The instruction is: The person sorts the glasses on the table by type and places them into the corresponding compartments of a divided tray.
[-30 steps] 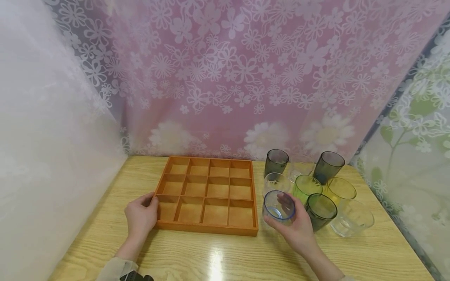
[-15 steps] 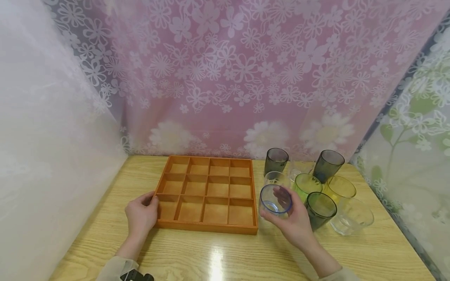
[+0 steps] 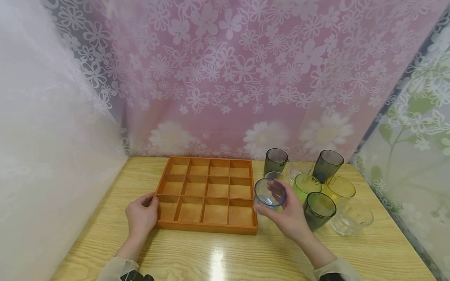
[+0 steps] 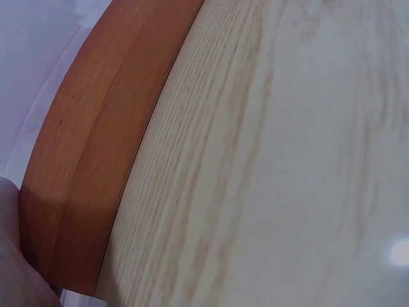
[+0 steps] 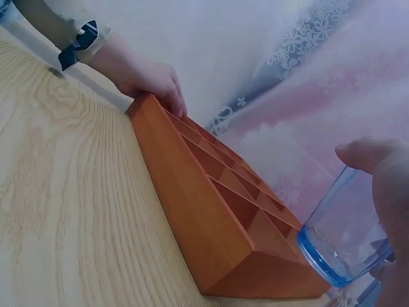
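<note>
Leftward and up goes the blue glass, carried from the desk beside the other glasses to the tray's right edge. Right hand wraps its fingers round the glass, holding it in the air just off the near right corner. Left hand rests on the tray's near left corner, fingers loosely bent against the rim.

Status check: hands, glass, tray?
Left hand rests on orange wooden divided tray corner. Right hand grips clear blue-rimmed glass, lifted beside tray's right edge. Compartments show nothing inside.
</note>
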The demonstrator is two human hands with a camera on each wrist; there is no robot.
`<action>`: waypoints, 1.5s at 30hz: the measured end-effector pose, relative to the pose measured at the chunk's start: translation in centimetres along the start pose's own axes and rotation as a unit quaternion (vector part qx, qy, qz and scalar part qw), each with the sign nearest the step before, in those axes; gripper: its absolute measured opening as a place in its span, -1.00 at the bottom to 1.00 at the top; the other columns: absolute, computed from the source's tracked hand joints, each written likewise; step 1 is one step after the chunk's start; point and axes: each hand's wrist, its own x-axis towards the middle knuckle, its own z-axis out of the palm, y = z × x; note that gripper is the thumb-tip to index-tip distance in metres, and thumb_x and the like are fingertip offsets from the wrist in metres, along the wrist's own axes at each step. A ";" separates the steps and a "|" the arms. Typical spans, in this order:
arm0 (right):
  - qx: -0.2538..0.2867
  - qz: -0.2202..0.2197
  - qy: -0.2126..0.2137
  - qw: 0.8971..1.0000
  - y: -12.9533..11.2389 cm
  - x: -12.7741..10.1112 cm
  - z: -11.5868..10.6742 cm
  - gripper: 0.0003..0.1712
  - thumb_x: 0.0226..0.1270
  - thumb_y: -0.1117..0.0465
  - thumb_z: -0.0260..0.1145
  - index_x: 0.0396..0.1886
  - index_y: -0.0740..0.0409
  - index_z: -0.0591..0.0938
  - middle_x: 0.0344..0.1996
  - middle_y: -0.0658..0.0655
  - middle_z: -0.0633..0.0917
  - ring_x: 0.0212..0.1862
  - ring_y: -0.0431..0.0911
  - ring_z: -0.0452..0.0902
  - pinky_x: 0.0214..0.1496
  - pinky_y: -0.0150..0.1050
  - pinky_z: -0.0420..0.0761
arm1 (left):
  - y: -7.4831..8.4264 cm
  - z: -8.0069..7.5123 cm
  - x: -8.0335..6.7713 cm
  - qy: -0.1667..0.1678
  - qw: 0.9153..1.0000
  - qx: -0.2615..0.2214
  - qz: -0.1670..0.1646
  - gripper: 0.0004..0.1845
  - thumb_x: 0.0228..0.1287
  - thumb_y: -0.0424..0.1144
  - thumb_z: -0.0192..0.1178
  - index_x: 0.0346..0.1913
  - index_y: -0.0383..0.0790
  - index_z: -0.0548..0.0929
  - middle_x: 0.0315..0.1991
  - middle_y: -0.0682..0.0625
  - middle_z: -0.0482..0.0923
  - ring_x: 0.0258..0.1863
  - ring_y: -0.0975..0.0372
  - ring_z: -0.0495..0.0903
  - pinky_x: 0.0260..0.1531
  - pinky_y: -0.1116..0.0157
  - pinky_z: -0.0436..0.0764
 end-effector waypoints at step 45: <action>0.027 -0.025 -0.029 0.999 -1.2 5.0 3.7 -0.03 0.13 0.28 0.70 0.48 0.26 0.39 0.36 0.32 0.53 0.41 0.25 0.44 0.45 0.09 0.41 | -0.1 0.1 0.1 0.012 1.000 -0.004 0.017 -0.78 0.42 -0.35 0.32 -0.01 -0.37 0.84 -0.18 -0.21 0.81 -0.14 -0.03 0.78 -0.26 0.46 0.57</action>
